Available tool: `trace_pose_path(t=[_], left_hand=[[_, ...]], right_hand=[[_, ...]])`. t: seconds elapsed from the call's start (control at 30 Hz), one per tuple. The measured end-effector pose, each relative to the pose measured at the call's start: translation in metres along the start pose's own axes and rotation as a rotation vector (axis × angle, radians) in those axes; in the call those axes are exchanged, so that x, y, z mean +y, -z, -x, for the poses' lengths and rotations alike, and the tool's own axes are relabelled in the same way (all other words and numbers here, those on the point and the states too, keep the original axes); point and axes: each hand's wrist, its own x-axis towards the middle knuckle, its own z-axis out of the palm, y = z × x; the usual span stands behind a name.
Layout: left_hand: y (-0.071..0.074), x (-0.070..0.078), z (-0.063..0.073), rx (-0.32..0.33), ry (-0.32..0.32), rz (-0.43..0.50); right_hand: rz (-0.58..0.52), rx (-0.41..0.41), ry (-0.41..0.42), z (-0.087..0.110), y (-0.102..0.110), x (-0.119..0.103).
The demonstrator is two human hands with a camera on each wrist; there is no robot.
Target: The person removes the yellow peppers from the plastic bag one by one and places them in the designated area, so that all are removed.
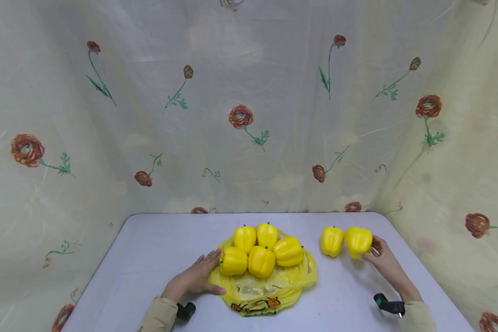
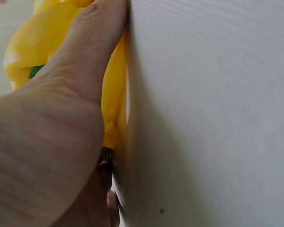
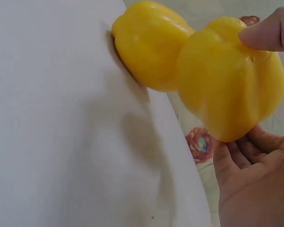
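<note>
Our right hand (image 1: 384, 263) is pinching 1 yellow pepper (image 1: 358, 240) between thumb and fingers, holding it clear of the white table (image 1: 149, 258). We are judging it light and stiff-walled, its glossy skin likely being slippery, so a grip across its sides, along the grooves between lobes, is probably suiting it best. Just left of the grip, a 2nd pepper (image 1: 332, 241) is resting on the table. Farther left, 5 more peppers (image 1: 261, 261) are sitting on a yellow bag (image 1: 288, 277), which is looking thin and limp. Across from the grip, our left hand (image 1: 196, 275) is lying against the bag's edge, fingers extended. Beyond both hands, a flowered curtain (image 1: 282, 175) is hanging.
</note>
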Motion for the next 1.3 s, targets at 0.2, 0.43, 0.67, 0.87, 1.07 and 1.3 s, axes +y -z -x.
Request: trace_pose_path(t=[0.2,0.43,0.67,0.87,1.07,1.3], left_hand=[[0.001,0.001,0.001,0.005,-0.009,-0.001],[0.002,0.002,0.0,0.004,-0.016,-0.01],[0.002,0.002,-0.001,0.0,-0.012,-0.017],[0.0,0.0,-0.002,-0.006,-0.009,-0.01],[0.001,0.001,-0.001,-0.008,-0.01,0.002],[0.001,0.002,0.0,-0.007,-0.01,0.014]], right_hand=[[0.004,-0.011,-0.012,-0.003,-0.002,0.013],[0.03,-0.027,-0.075,-0.008,-0.005,0.02],[0.01,-0.035,-0.093,-0.008,-0.006,0.024],[0.01,-0.04,-0.121,-0.009,-0.006,0.025],[0.022,-0.031,-0.128,-0.009,-0.007,0.027],[0.038,-0.038,-0.157,-0.007,-0.007,0.026]])
